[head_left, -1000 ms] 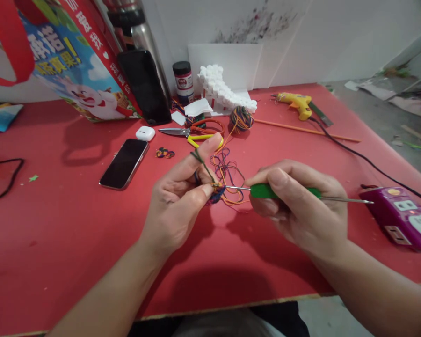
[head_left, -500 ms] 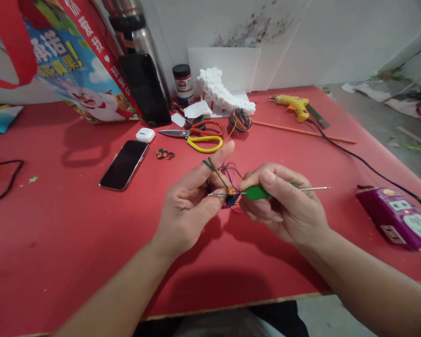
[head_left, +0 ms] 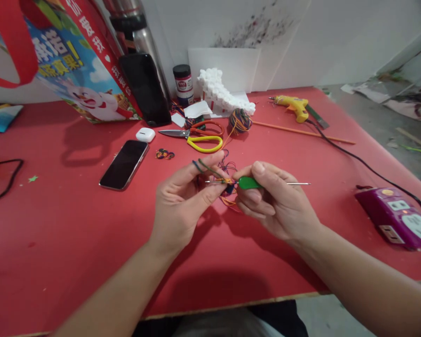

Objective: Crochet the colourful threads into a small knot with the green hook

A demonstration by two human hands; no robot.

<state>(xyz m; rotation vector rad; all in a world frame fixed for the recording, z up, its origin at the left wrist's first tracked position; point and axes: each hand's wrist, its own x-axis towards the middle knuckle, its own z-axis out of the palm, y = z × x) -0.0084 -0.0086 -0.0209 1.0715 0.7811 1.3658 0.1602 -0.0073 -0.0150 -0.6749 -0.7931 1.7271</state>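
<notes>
A crochet hook [head_left: 250, 182] with a green grip lies level in my right hand [head_left: 277, 201], pinched between thumb and fingers. Its thin metal shaft passes through a small piece of multicoloured crochet [head_left: 229, 185]. My left hand [head_left: 182, 201] pinches that piece between thumb and fingers, while dark green yarn [head_left: 207, 166] loops over its raised index finger. Loose strands hang around and below the piece. Behind the hands, a ball of multicoloured yarn [head_left: 240, 121] rests on the table, with an orange strand leading from it.
Scissors [head_left: 205, 144] with red and yellow handles lie beyond my hands. A phone [head_left: 124, 164], a white earphone case [head_left: 145, 135] and a small crocheted piece [head_left: 164, 154] are to the left. A yellow glue gun [head_left: 294, 106], an orange stick [head_left: 301, 132] and a purple power socket [head_left: 395, 217] sit right.
Both hands have shifted slightly up, and the right one also a little left with the hook. The yarn over my left index finger has swung left and lies lower.
</notes>
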